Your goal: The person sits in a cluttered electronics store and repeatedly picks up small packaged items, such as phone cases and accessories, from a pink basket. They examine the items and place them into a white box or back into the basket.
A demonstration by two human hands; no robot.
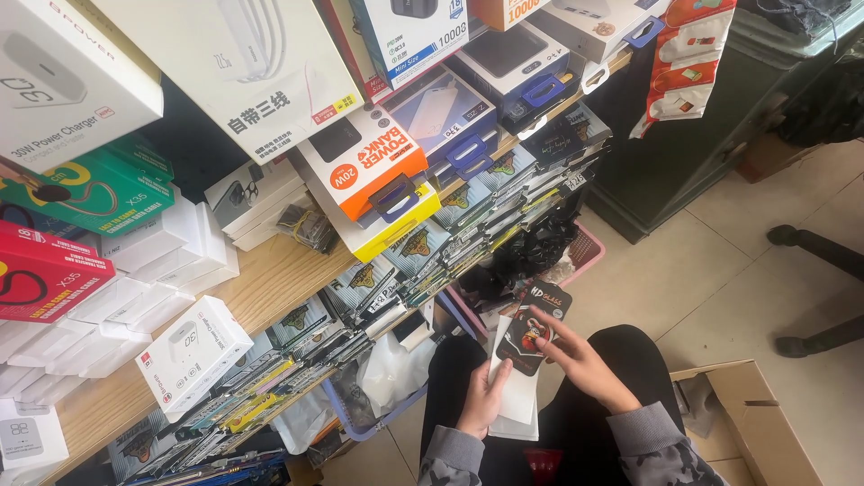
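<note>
A flat black packet (533, 329) with a red figure printed on it is pinched at its lower edge by the right hand (583, 364), the fingers curled lightly around it and the thumb laid across its face. Behind it, a small stack of white packets (517, 396) is cupped from the left by the left hand (484, 399), whose fingers are closed loosely along the stack's side. Both are held over the person's lap, above dark trousers (621, 360).

The black packet is judged to be light, thin and fairly stiff, likely with a smooth, somewhat slippery skin; what is inside cannot be seen, though something breakable may be enclosed, so bending is best avoided. It is best taken by its edges or at the hang tab at the top, not pressed at the middle.

Just beyond the hands, rows of similar slim packets (468, 236) are stood on edge along a wooden shelf (270, 279). Boxed goods, among them an orange and white box (360, 162), are stacked above. An open cardboard box (756, 418) lies on the tiled floor (684, 270) to the right.
</note>
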